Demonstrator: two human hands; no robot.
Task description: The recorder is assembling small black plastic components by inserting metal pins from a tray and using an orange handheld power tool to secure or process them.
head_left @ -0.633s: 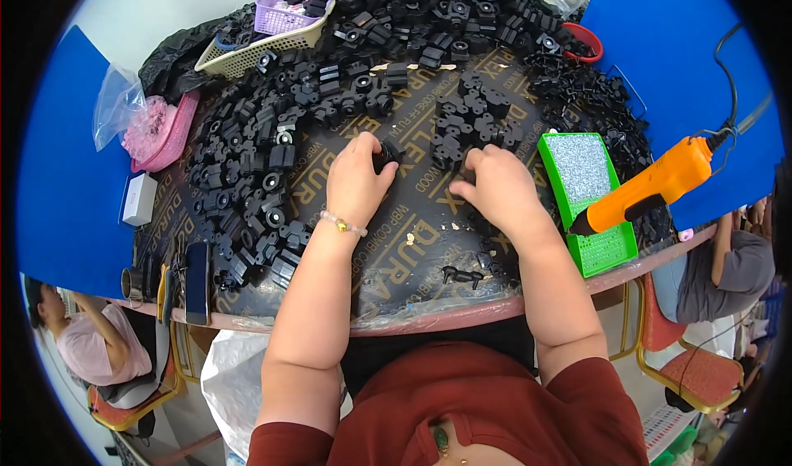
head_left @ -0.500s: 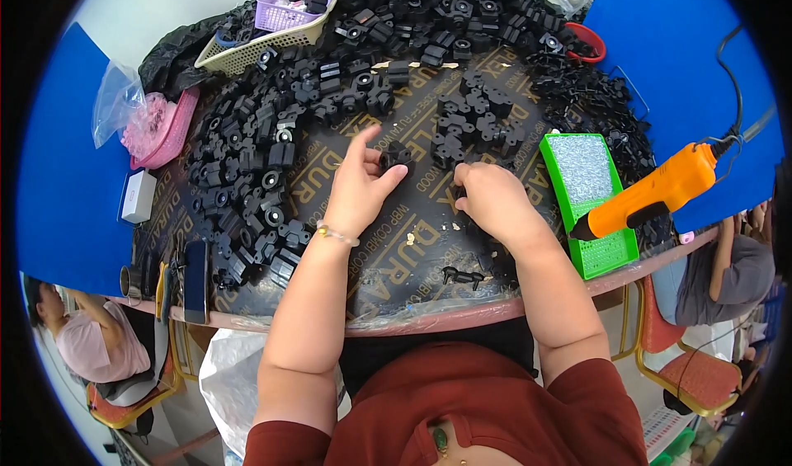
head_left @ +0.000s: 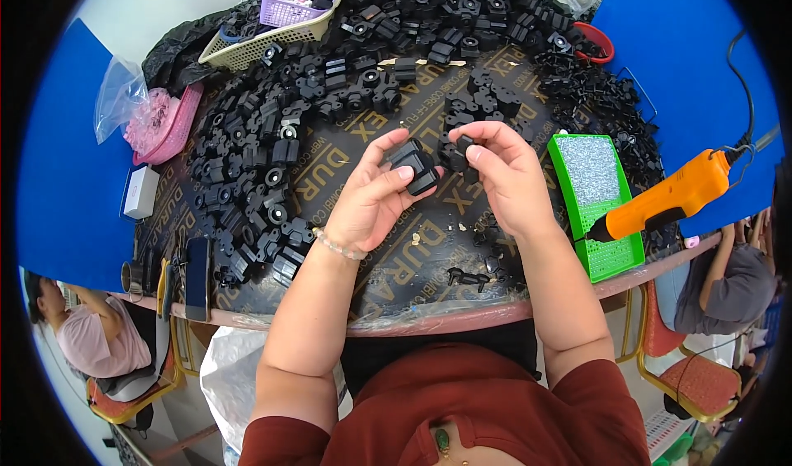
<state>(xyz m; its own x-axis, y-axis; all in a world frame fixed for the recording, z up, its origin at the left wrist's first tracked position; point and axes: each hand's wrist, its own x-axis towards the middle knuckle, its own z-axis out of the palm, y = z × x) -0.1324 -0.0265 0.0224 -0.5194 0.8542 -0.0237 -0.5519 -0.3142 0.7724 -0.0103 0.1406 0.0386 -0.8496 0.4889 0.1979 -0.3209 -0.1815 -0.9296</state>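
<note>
My left hand (head_left: 373, 192) is closed around a black plastic housing (head_left: 415, 167), a blocky part with ridged sides, lifted above the dark printed board (head_left: 388, 260). Just to its right, my right hand (head_left: 513, 177) pinches a small black plastic piece (head_left: 464, 144) between thumb and fingertips. The two parts are close but apart. Beyond my right hand lies a group of flat black brackets (head_left: 487, 95). Nearer my body, a small black part with short legs (head_left: 468, 279) rests on the board.
Black parts (head_left: 264, 169) are heaped along the left and back. A green tray (head_left: 596, 169) of small silvery pieces stands at right, with an orange electric screwdriver (head_left: 668, 195) over it. Baskets (head_left: 272, 44) sit at the back left, a pink one (head_left: 177, 132) at left. People sit on both sides.
My left hand has taken up the black housing from the board. My right hand has risen from the board and moved toward it with a small black piece.
</note>
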